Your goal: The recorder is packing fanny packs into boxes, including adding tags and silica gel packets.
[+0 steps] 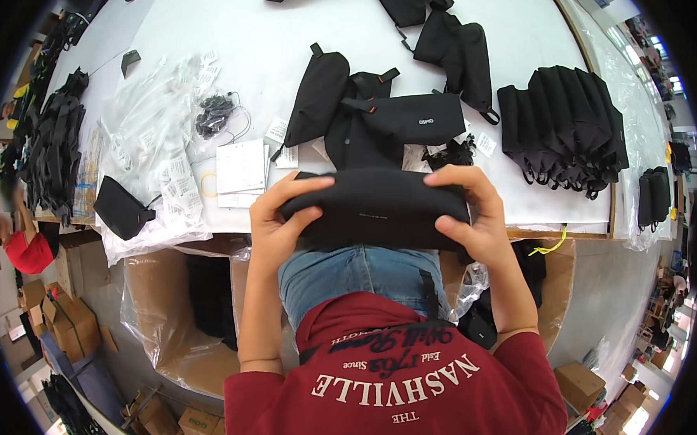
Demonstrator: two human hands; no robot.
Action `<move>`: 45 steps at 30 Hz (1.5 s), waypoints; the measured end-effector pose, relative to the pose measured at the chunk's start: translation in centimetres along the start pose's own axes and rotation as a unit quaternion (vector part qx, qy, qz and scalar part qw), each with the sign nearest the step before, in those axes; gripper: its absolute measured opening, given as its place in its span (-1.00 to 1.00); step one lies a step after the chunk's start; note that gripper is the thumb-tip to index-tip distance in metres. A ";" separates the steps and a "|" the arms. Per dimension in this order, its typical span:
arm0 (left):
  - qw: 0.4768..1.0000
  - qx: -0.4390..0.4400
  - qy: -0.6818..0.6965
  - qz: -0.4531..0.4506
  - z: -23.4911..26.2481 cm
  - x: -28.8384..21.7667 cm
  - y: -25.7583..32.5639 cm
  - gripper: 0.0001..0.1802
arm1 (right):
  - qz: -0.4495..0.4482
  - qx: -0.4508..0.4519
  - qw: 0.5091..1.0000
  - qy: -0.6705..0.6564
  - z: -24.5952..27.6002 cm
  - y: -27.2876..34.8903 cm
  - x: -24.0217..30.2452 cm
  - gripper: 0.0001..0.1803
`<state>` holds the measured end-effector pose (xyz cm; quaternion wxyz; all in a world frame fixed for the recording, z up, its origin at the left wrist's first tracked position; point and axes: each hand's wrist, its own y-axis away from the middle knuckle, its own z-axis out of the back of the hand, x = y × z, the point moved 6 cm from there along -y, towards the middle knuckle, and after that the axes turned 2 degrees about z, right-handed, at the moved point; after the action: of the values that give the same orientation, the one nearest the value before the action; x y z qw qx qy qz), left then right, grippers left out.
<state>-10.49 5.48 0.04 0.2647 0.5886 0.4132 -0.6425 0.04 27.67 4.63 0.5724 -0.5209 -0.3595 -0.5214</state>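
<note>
Clearly, I had the long black fabric pouch (376,207) gripped at both ends — left hand (275,214) clenched round one end, right hand (473,215) round the other — level, just off the near edge of the white worktable (239,42), probably to check its shape. Beyond the pouch lay a black zipped pouch (411,118) and a stack of black folded bags (567,118).

We hold both bare forearms raised and bent in toward each other. Our left hand (274,218) curls its fingers (307,186) over the top; our right hand (473,215) mirrors it, thumbs apparently tucked underneath, wrists level.
</note>
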 end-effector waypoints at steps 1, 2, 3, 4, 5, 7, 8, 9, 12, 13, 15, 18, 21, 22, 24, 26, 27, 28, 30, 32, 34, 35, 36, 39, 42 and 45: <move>0.999 0.014 -0.039 -0.019 -0.1 -0.4 -0.2 -0.67 | 0.020 0.025 0.999 0.015 0.5 0.0 -0.2 -0.54; 0.997 -0.010 -0.058 -0.055 -0.4 -1.2 -0.5 -0.72 | 0.032 0.041 0.997 0.055 1.0 -0.2 0.0 -0.64; 0.997 -0.003 -0.054 -0.059 -0.6 -1.2 -0.6 -0.72 | 0.033 0.034 0.997 0.060 1.5 -0.4 0.3 -0.64; 0.996 -0.002 -0.068 -0.051 -0.8 -1.0 -0.7 -0.73 | 0.015 0.070 0.993 0.091 1.6 -0.5 0.4 -0.67; 0.996 0.002 -0.080 -0.045 -1.0 -0.8 -0.8 -0.74 | -0.005 0.103 0.987 0.124 1.8 -0.3 0.4 -0.70; 0.991 0.043 -0.122 -0.047 -1.7 -0.2 -0.9 -0.74 | -0.101 0.136 0.979 0.109 2.4 0.1 0.0 -0.67; 0.994 0.056 -0.098 -0.001 -1.9 0.0 -0.9 -0.72 | -0.121 0.132 0.978 0.110 3.0 0.4 -0.4 -0.66; 0.994 0.068 -0.077 0.045 -1.9 0.3 -0.9 -0.70 | -0.140 0.128 0.976 0.110 4.0 0.8 -1.0 -0.65; 0.989 -0.055 -0.102 0.089 2.8 3.1 -0.3 -0.62 | -0.038 -0.024 0.983 0.178 10.0 1.6 0.8 -0.65; 0.972 -0.121 -0.166 0.117 5.3 3.9 0.0 -0.59 | -0.016 -0.107 0.978 0.180 12.5 2.2 1.6 -0.65; 0.917 -0.179 -0.342 0.099 8.7 4.6 0.0 -0.54 | -0.026 -0.308 0.920 0.242 18.3 4.0 3.3 -0.64; 0.794 -0.160 -0.586 0.011 11.1 5.6 0.4 -0.44 | -0.006 -0.499 0.771 0.395 27.3 6.6 5.7 -0.62; 0.791 -0.164 -0.584 0.079 12.0 7.9 0.6 -0.31 | 0.015 -0.566 0.632 0.529 34.2 8.1 6.3 -0.62; 0.791 -0.165 -0.584 0.078 12.6 8.7 1.0 -0.31 | -0.011 -0.564 0.636 0.527 35.7 7.9 5.8 -0.61; 0.787 -0.106 -0.599 0.103 13.2 10.8 1.3 -0.19 | -0.045 -0.519 0.640 0.565 39.1 8.1 3.4 -0.59; 0.787 -0.108 -0.598 0.108 13.3 11.1 1.3 -0.15 | -0.080 -0.468 0.642 0.602 40.8 8.2 1.3 -0.58; 0.786 -0.107 -0.599 0.115 13.3 11.3 1.4 -0.12 | -0.164 -0.418 0.739 0.502 41.7 8.2 -1.0 -0.56; 0.786 -0.107 -0.598 0.115 13.2 11.4 1.3 -0.12 | -0.243 -0.355 0.815 0.388 42.1 8.4 -3.2 -0.55; 0.784 -0.150 -0.585 0.143 13.8 11.2 1.4 -0.10 | -0.239 -0.363 0.810 0.395 41.7 8.1 -3.2 -0.51; 0.774 -0.156 -0.591 0.169 14.3 11.5 1.5 -0.12 | -0.225 -0.405 0.791 0.400 40.6 8.2 -2.4 -0.49; 0.762 -0.160 -0.597 0.195 14.7 11.8 1.5 -0.15 | -0.169 -0.423 0.739 0.497 40.0 8.2 -1.7 -0.51; 0.759 -0.166 -0.602 0.182 14.6 11.7 1.4 -0.19 | -0.109 -0.433 0.673 0.589 39.3 8.1 -0.7 -0.53; 0.753 -0.176 -0.610 0.173 14.7 11.5 1.6 -0.23 | -0.064 -0.454 0.682 0.570 36.9 7.2 0.1 -0.63; 0.733 -0.226 -0.637 0.076 14.0 10.4 1.9 -0.30 | -0.048 -0.397 0.800 0.448 29.2 4.7 0.9 -0.71; 0.749 -0.256 -0.603 0.099 12.5 9.1 1.1 -0.33 | -0.116 -0.210 0.896 0.372 20.6 3.8 -2.8 -0.81; 0.794 -0.260 -0.532 0.136 14.4 9.7 1.6 -0.33 | -0.151 -0.088 0.923 0.342 13.4 4.2 -8.3 -0.87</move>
<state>-18.49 -6.05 -10.31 0.6707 0.1130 0.2738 -0.6800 4.28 42.16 -1.59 0.5269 -0.2983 -0.1693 -0.7777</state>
